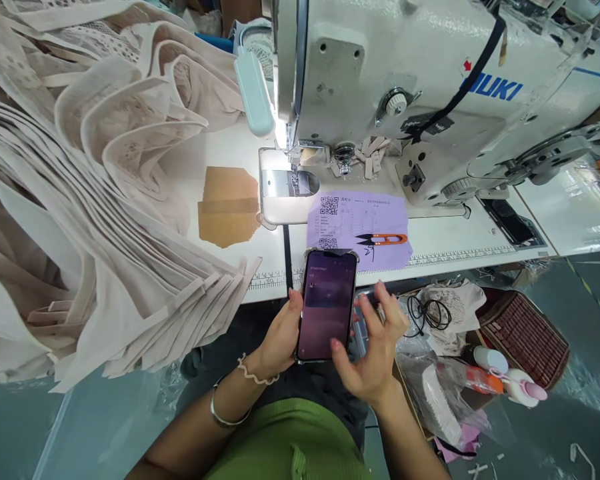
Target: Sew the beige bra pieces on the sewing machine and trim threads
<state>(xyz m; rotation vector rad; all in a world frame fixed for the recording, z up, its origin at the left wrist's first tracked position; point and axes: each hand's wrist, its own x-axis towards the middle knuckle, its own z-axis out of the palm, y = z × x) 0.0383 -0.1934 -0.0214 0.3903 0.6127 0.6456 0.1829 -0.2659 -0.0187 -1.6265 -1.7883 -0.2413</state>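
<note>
A smartphone (326, 310) with a dim purple screen is held upright at the table's front edge. My left hand (280, 333) grips it along its left side. My right hand (373, 343) has its fingers spread at the phone's right side, the thumb over the lower right of the screen. Just behind the phone lies a purple paper sheet (340, 223) with printed QR codes. Orange-handled thread snips (387, 239) rest on that sheet.
A white sewing machine (360, 80) stands over the table at the back. Stacked beige fabric pieces (105, 233) fill the left side. Brown cardboard (229, 207) lies left of the needle plate. At lower right are a wicker basket (525, 333) and bottles (490, 360). Another phone (513, 222) lies farther right.
</note>
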